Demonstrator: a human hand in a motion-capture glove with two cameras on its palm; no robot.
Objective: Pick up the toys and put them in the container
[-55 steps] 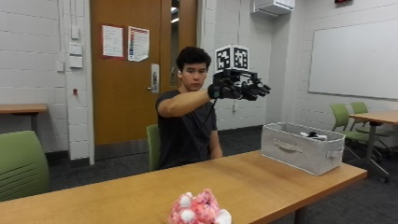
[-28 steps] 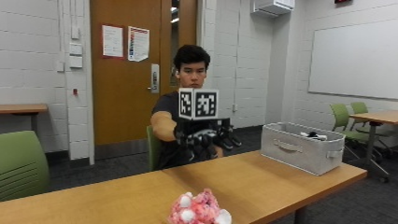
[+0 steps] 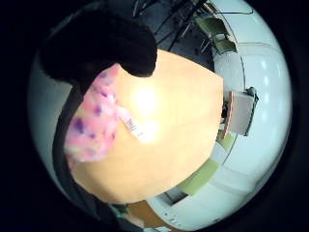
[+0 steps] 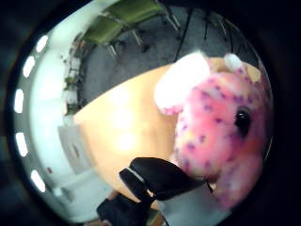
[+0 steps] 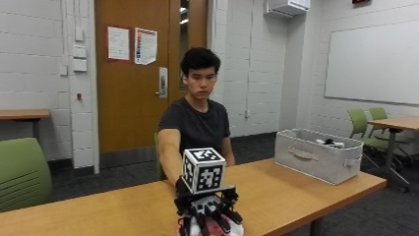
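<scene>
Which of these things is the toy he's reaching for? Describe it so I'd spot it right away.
Start at the long wooden table, with the grey fabric container at its far end. At the near edge, under the black-gloved right hand, lies the plush toy. It is the only soft thing on the table: pink with purple spots, white patches and a dark eye.

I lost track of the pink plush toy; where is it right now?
In the outside view the pink plush toy lies on the wooden table at its near edge, directly under the gloved right hand, far from the grey container.
</scene>
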